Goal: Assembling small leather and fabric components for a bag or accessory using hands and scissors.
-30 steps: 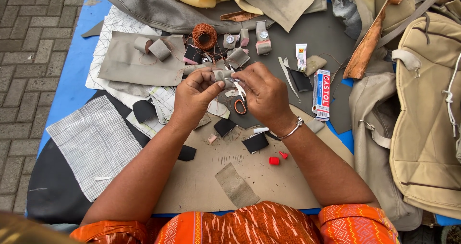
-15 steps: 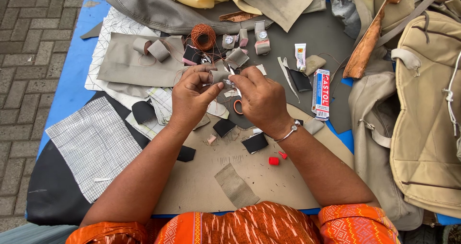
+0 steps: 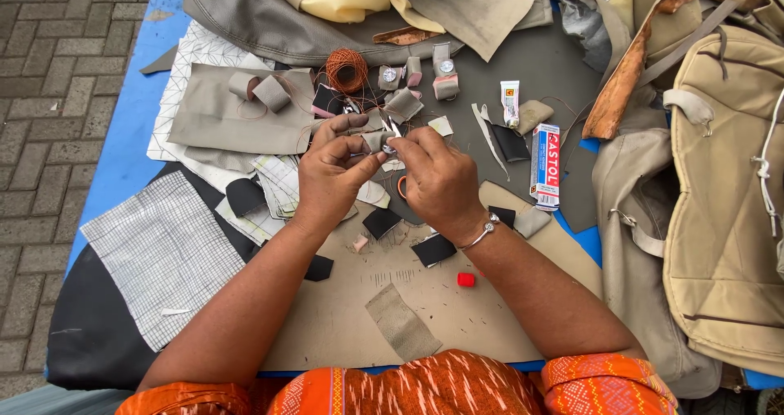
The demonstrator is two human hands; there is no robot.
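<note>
My left hand pinches a small grey fabric piece between thumb and fingers above the brown work board. My right hand meets it from the right, fingertips closed on a small metal tool pressed at the same piece. An orange ring-shaped handle shows just under the right hand. A silver bangle sits on the right wrist. What the tool's tip does is hidden by my fingers.
An orange thread spool and several grey fabric tabs lie beyond the hands. A glue tube and its box lie to the right, beside a beige bag. Black scraps, a red cap and checked cloth surround the board.
Both hands stay together on the small grey piece, working it with slight finger shifts. Nothing else on the surface has moved.
</note>
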